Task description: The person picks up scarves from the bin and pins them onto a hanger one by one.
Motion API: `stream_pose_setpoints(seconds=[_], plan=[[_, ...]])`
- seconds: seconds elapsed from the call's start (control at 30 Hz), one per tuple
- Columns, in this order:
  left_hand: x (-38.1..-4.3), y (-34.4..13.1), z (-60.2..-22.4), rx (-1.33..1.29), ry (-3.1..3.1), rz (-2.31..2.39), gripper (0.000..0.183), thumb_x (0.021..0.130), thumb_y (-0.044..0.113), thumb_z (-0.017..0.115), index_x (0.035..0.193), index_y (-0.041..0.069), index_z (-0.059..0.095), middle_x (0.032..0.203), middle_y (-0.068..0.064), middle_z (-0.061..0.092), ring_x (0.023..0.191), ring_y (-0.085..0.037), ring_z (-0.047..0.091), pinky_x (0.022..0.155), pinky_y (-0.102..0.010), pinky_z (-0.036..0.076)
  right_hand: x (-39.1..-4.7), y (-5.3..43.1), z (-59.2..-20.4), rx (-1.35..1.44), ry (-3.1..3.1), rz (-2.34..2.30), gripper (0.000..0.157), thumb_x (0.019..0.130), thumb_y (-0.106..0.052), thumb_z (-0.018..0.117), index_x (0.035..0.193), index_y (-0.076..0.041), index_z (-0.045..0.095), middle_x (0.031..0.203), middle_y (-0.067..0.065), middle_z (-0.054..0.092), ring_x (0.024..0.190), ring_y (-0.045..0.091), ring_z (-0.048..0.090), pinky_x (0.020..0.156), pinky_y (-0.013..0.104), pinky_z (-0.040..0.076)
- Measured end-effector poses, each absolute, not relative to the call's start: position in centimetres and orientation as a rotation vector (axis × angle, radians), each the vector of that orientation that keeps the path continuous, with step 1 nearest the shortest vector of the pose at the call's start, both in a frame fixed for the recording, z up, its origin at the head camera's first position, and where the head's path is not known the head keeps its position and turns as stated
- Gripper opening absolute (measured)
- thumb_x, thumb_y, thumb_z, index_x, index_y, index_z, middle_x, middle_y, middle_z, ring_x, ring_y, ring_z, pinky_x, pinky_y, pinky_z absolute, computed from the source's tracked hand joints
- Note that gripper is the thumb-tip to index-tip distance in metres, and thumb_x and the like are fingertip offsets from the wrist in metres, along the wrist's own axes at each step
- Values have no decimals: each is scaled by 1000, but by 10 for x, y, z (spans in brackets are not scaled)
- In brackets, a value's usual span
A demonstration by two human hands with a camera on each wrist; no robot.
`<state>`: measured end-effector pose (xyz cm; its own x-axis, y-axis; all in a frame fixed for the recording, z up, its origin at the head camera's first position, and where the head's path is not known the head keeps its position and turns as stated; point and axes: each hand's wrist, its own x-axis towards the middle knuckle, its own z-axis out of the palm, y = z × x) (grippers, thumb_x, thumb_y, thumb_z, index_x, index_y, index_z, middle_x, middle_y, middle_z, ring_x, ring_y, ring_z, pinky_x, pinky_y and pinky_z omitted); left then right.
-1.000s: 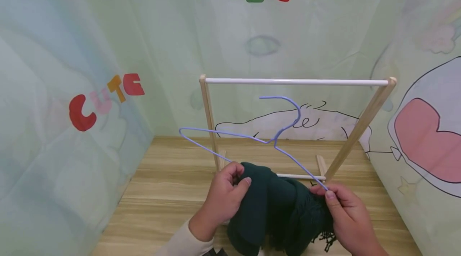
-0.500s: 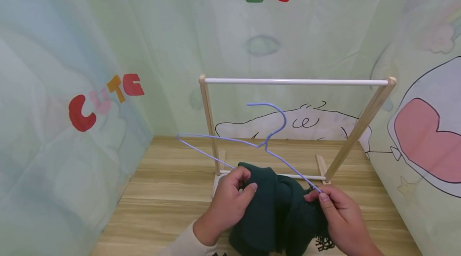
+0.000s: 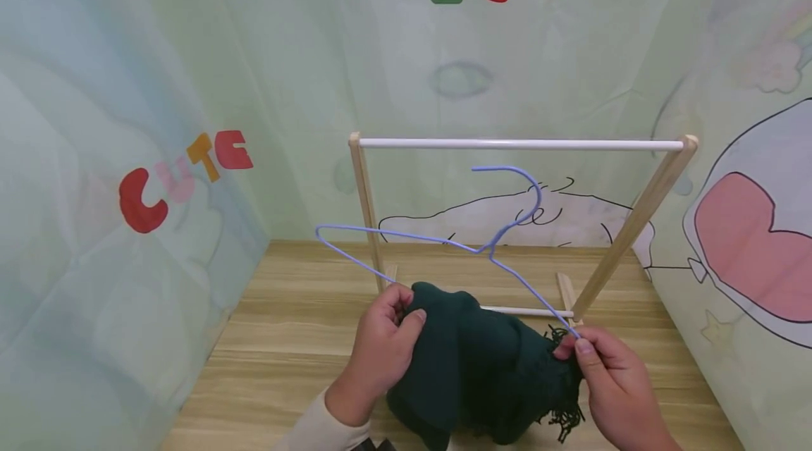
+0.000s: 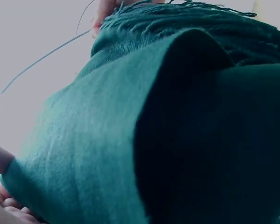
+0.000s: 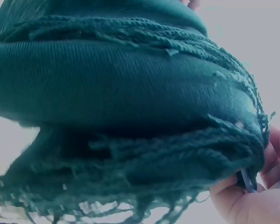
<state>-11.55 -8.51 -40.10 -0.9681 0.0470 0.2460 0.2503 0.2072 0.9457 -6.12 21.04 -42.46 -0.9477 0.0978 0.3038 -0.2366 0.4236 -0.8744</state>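
Observation:
A blue wire clothes hanger [image 3: 491,247] is held up tilted, its hook pointing up and to the left. Over its lower part hangs a bunched dark green scarf [image 3: 485,359] with knotted fringe. My left hand [image 3: 383,345] grips the scarf's left edge together with the hanger's lower bar. At the hanger's right corner, my right hand [image 3: 622,380] pinches the wire between thumb and fingers, beside the fringe. Folds of the scarf [image 4: 88,135] fill much of the left wrist view and hide most of the bar. In the right wrist view, fringe strands cross the scarf [image 5: 121,84].
Behind the hanger stands a small wooden rack with a white top rail [image 3: 520,144] and a lower white rod [image 3: 526,311]. It rests on a wood-grain table [image 3: 285,338]. Printed cloth walls [image 3: 406,70] enclose the back and both sides.
The hanger dipped and shifted left, then came back up to the right. My left hand and the scarf have since moved a little left, while my right hand has moved slightly right.

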Motion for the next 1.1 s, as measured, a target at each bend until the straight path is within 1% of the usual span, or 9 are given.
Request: stream_pose_setpoints(seconds=[0.17, 0.33, 0.53, 0.7, 0.73, 0.8, 0.93, 0.97, 1.1], plan=[[-118, -94, -398, -256, -2276, -1865, 4, 97, -2, 62, 96, 0, 59, 78, -5, 48, 72, -16, 51, 67, -26, 44, -61, 215, -426, 134, -2338, 1531, 27, 112, 0, 41, 106, 3, 67, 93, -4, 71, 92, 5, 64, 81, 14, 52], [-120, -103, -395, -239, -2223, -1854, 5, 96, -3, 61, 94, 0, 59, 76, -5, 49, 69, -15, 51, 65, -25, 45, -62, 217, -428, 166, -2284, 1569, 26, 111, 2, 41, 104, 5, 66, 91, -4, 71, 88, 5, 67, 80, 15, 54], [-121, -107, -393, -259, -2177, -1896, 9, 95, -7, 59, 91, 1, 58, 76, -5, 47, 67, -14, 50, 64, -25, 44, -62, 218, -429, 217, -2197, 1717, 25, 111, 3, 40, 103, 8, 63, 91, -2, 71, 83, 7, 68, 69, 24, 59], [-119, -105, -392, -281, -2189, -1940, 7, 96, -7, 60, 94, 0, 59, 73, -3, 43, 64, -11, 47, 62, -24, 43, -61, 219, -429, 306, -2144, 1826, 25, 110, 4, 40, 105, 6, 64, 106, -2, 73, 94, 7, 69, 64, 28, 59], [-119, -104, -393, -291, -2200, -1945, 7, 96, -7, 60, 95, 0, 59, 73, -3, 43, 64, -11, 47, 62, -24, 43, -61, 219, -428, 326, -2142, 1844, 25, 111, 4, 39, 106, 6, 64, 110, -1, 74, 98, 7, 69, 65, 28, 60], [-117, -101, -393, -328, -2230, -1949, 5, 97, -5, 61, 95, -1, 58, 73, -2, 43, 64, -11, 47, 62, -23, 43, -62, 219, -427, 363, -2146, 1873, 24, 111, 4, 39, 107, 6, 62, 116, -1, 74, 105, 7, 69, 73, 26, 61], [-115, -99, -393, -391, -2291, -1920, 3, 100, -1, 60, 97, -1, 58, 74, -2, 43, 66, -11, 46, 64, -24, 43, -62, 217, -424, 361, -2186, 1836, 24, 111, 2, 38, 108, 7, 62, 113, 4, 75, 107, 7, 71, 90, 18, 57], [-116, -99, -392, -386, -2296, -1902, 4, 100, 0, 59, 97, 0, 58, 74, -2, 43, 66, -11, 46, 64, -24, 42, -61, 217, -423, 340, -2193, 1822, 25, 112, 2, 38, 109, 7, 62, 111, 3, 76, 105, 8, 72, 91, 17, 56], [-120, -104, -391, -290, -2284, -1824, 7, 102, 1, 58, 96, 1, 59, 76, -4, 46, 68, -14, 48, 64, -25, 43, -59, 218, -423, 277, -2191, 1791, 26, 112, 1, 38, 108, 8, 63, 103, 3, 76, 98, 8, 74, 87, 17, 57]])
